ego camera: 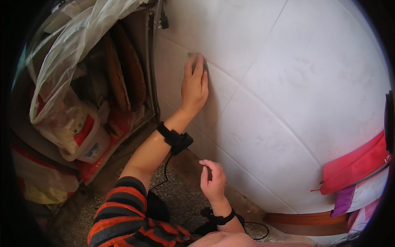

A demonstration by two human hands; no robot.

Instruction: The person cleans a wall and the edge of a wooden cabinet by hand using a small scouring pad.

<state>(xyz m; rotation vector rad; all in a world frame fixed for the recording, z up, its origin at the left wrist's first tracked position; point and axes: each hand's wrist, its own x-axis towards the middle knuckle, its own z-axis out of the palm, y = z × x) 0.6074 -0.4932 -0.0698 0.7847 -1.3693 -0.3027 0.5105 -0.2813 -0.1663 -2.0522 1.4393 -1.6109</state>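
My left hand point(196, 83) presses a dark grey cloth or scouring pad point(205, 64) flat against the white tiled wall point(262, 92), close to a joint between tiles. The fingers cover much of the pad, so its exact kind cannot be told. My right hand point(209, 177) hangs lower down, in front of the foot of the wall, with its fingers loosely curled and nothing seen in them. Faint grey smudges show on the tiles. Each wrist wears a black strap, the left one with a black box on it.
On the left, a shelf holds a clear plastic tub point(101, 143), bags and cardboard sheets point(115, 71) under a plastic sheet point(66, 46). A black plug point(164, 21) hangs by the shelf's edge. Red fabric point(355, 163) hangs at the right, above a brown wooden piece point(305, 218).
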